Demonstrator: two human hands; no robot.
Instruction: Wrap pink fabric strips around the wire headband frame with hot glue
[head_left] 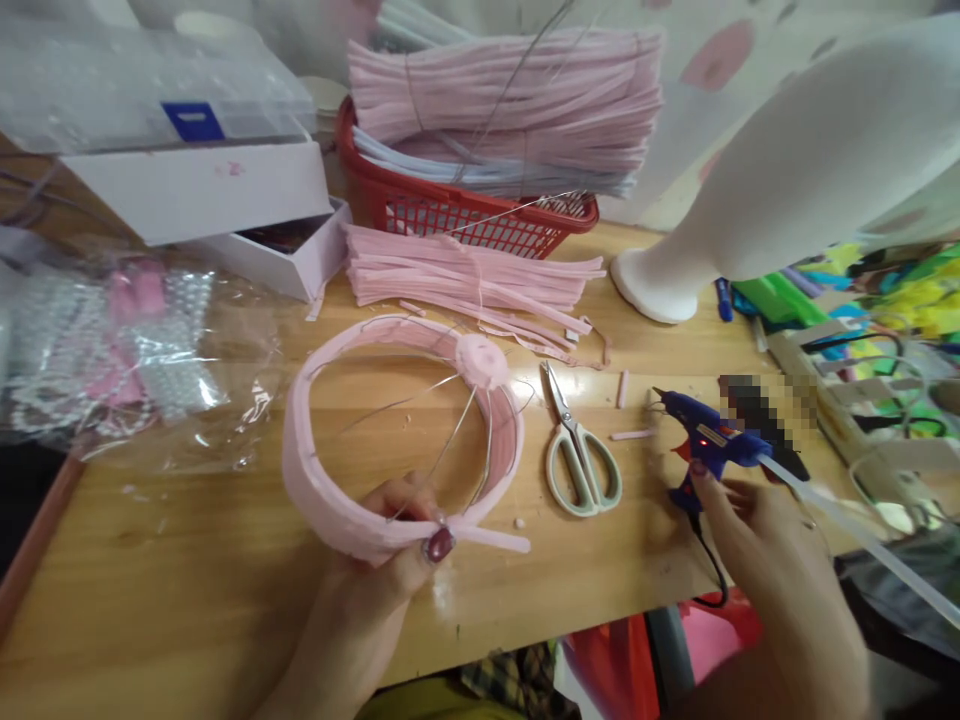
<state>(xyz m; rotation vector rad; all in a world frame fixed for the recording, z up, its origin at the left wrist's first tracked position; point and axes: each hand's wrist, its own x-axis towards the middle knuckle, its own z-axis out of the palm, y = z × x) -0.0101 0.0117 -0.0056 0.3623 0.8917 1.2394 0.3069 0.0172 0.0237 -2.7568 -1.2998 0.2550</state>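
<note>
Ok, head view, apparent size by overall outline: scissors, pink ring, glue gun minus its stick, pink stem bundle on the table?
Largest to smallest:
1. Pink ring; nearer the camera, which may enlarge it
2. Pink stem bundle
3. Glue gun and scissors: too alike to rank

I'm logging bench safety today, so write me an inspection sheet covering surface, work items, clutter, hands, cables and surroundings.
Surface: wooden table, pale, with pink scraps on it.
Work items: pink ring; blue glue gun, red light showing; scissors.
Clutter: pink strip bundle; bagged beads.
Hands: left hand pinches the ring; right hand touches the glue gun's handle.
Cables: black cord below the glue gun.
Surroundings: red basket holding strips; white leg-shaped form.
</note>
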